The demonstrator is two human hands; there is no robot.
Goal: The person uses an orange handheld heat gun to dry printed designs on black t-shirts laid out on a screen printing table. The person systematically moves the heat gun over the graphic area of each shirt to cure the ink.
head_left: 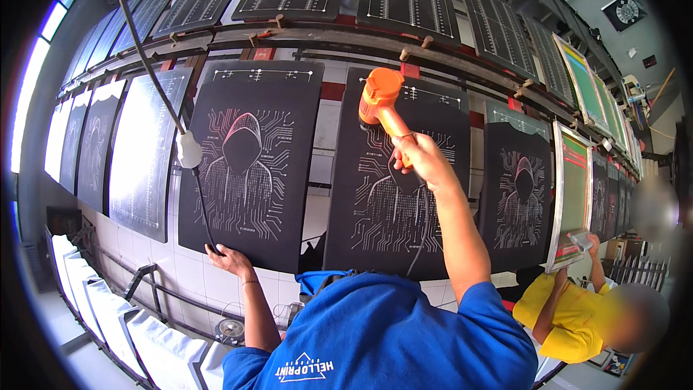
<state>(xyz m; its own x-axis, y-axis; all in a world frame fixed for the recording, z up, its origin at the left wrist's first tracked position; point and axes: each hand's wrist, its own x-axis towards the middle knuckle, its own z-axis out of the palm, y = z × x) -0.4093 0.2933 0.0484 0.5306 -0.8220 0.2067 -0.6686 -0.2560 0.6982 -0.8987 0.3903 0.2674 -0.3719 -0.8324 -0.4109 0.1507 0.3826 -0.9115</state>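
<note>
I'd call the work partway along: a pale hooded figure w/ circuit lines is on all 3 black shirts nearest me, i.e. the left shirt [242, 166], the middle shirt [390, 209] & the right shirt [516, 180]. Red tint shows on the hood of the left & right ones; on the middle one my hand & the dryer hide most of the hood, so can't tell if the red's there too. What's left is harder to judge: can't see if any ink is wet or dry, so drying prob. isn't finished on the middle shirt. Past the left shirt, 1 pale board [148, 159] looks bare, no shirt or figure that I can make out.

The orange dryer [382, 90] is in my R hand [424, 159], fingers wrapped round its handle, its head over the upper part of the middle shirt, dark nozzle end angled down; gap to the cloth, can't tell. Its own lead hangs down over the print.

My L hand [232, 260] is well apart from the dryer, at the left shirt's bottom edge, fingers partly spread, palm up-ish. A black cord [203, 206] drops from a white connector [189, 150] to my fingertips; can't tell if I'm pinching it or just touching.

Off to my right, a co-worker in yellow [556, 310] is at a framed screen [572, 195].
</note>
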